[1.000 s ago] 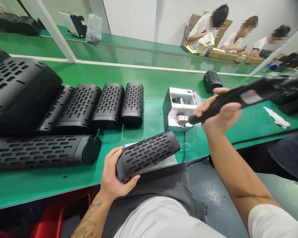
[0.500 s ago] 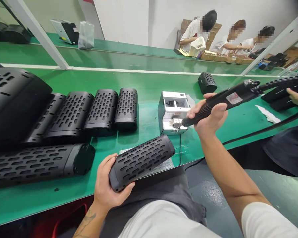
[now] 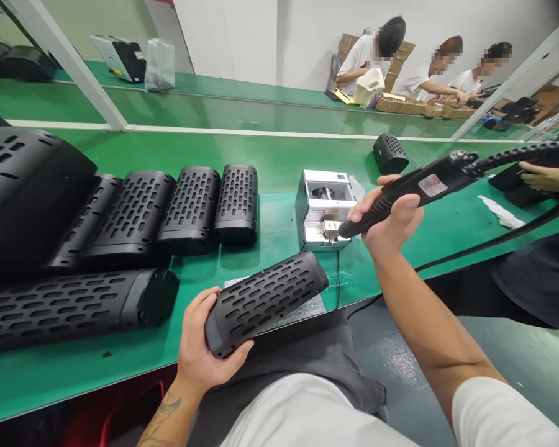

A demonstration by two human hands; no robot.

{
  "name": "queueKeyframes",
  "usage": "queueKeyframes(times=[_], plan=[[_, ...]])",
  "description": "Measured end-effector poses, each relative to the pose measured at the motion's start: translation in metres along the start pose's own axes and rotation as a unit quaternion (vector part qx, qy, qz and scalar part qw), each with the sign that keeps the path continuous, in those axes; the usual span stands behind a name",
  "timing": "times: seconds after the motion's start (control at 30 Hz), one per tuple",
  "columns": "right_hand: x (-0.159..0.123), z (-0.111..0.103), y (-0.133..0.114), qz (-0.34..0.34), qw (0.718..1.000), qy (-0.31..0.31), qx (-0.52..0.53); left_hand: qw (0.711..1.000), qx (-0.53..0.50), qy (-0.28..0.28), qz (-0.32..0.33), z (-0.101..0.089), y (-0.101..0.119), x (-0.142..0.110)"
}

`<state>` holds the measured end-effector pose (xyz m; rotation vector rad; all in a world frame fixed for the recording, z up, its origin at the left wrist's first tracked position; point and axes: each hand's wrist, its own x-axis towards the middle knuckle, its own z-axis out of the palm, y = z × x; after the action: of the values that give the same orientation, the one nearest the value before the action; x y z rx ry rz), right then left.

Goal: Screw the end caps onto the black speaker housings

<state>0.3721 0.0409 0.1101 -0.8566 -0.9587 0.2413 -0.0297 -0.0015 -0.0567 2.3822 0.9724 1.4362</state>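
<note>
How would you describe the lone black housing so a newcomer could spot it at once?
On the green workbench, find the white screw feeder. Just beyond it, to the right, sits a short slotted black housing, away from the row of similar housings at left.

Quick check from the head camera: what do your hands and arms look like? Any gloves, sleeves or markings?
Your left hand and right hand are bare, without gloves. A white short sleeve shows on the right arm, and a dark tattoo marks the left forearm.
</note>
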Motion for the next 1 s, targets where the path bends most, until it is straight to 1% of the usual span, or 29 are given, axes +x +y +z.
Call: queueKeyframes(times=[0.13,0.3,0.53,0.63,0.7,0.77,0.87,0.93,1.0], plan=[[0.0,0.001,0.001,-0.007,1.0,-0.002,0.004,1.0,0.001,0.001,-0.003,0.0,0.0,-0.001],[0.002,0.001,0.006,-0.035,0.999,0.002,0.005,1.0,-0.004,-0.002,0.0,0.001,-0.004,-0.003],[0.002,-0.005,0.013,-0.032,0.999,0.004,-0.015,1.0,-0.017,0.0,0.0,0.002,-0.011,-0.009],[0.002,-0.006,0.014,-0.033,0.999,-0.001,-0.022,0.999,-0.042,0.006,-0.015,0.002,-0.012,-0.013],[0.001,-0.006,0.014,-0.034,0.999,0.0,-0.019,0.997,-0.07,0.016,-0.04,0.003,-0.012,-0.016],[0.001,-0.004,0.013,-0.036,0.999,0.003,-0.011,0.99,-0.107,0.038,-0.079,0.005,-0.012,-0.018],[0.0,-0.003,0.011,-0.042,0.999,0.002,-0.007,0.977,-0.138,0.104,-0.128,0.011,-0.012,-0.016],[-0.001,-0.003,0.011,-0.041,0.999,-0.001,-0.009,0.968,-0.133,0.157,-0.142,0.014,-0.011,-0.012],[-0.001,-0.003,0.011,-0.037,0.999,0.0,-0.004,0.96,-0.133,0.197,-0.148,0.016,-0.007,-0.006]])
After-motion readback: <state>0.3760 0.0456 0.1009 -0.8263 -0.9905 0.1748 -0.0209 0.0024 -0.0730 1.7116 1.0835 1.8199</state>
